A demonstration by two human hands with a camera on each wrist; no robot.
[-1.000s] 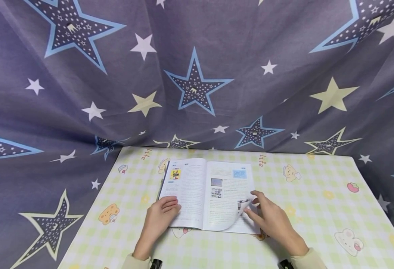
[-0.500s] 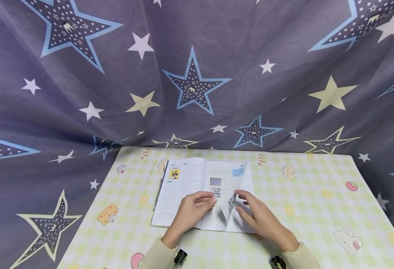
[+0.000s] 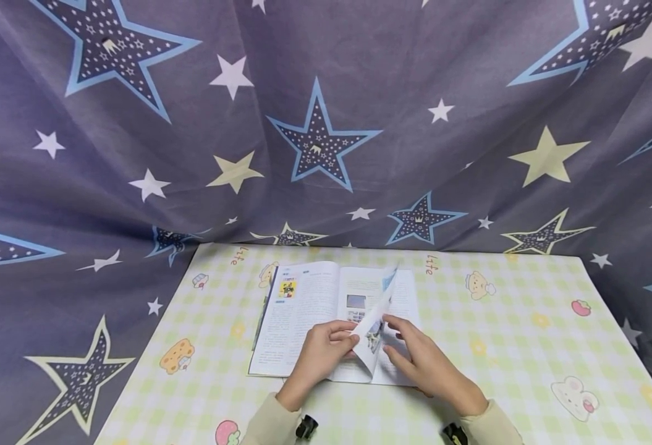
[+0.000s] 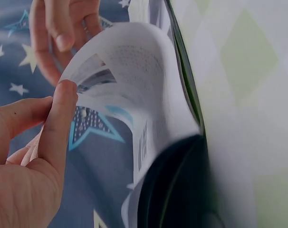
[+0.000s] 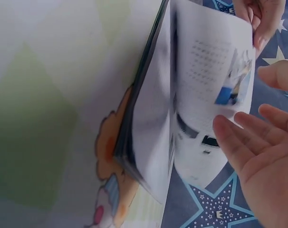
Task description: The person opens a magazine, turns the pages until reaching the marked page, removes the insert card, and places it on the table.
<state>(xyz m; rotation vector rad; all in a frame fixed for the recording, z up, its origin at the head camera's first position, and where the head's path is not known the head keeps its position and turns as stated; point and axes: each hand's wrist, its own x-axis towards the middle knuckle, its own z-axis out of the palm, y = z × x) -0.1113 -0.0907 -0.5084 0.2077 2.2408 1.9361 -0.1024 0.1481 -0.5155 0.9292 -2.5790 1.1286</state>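
Observation:
An open magazine-like book point(image 3: 298, 321) lies on the table, its left page flat. One right-hand page point(image 3: 380, 303) stands raised and curled over toward the left. My left hand point(image 3: 320, 352) pinches that page's edge between thumb and forefinger, as the right wrist view also shows for the left hand point(image 5: 263, 19). Just to the right is my right hand point(image 3: 428, 364), fingers loosely spread beside the back of the raised page. In the right wrist view the right hand's point(image 5: 263, 147) fingertips are at or very near the page's printed side; whether they touch cannot be told.
A checked tablecloth point(image 3: 515, 334) with cartoon prints covers the table. Behind it hangs a dark curtain point(image 3: 403, 74) patterned with stars. Both wrists carry black straps, the left strap point(image 3: 306, 427) and the right strap point(image 3: 455, 434).
My left hand has left the left page, moved right and taken the lifted page's edge. The right hand has drawn the page up and leftward, and its fingers have loosened from it.

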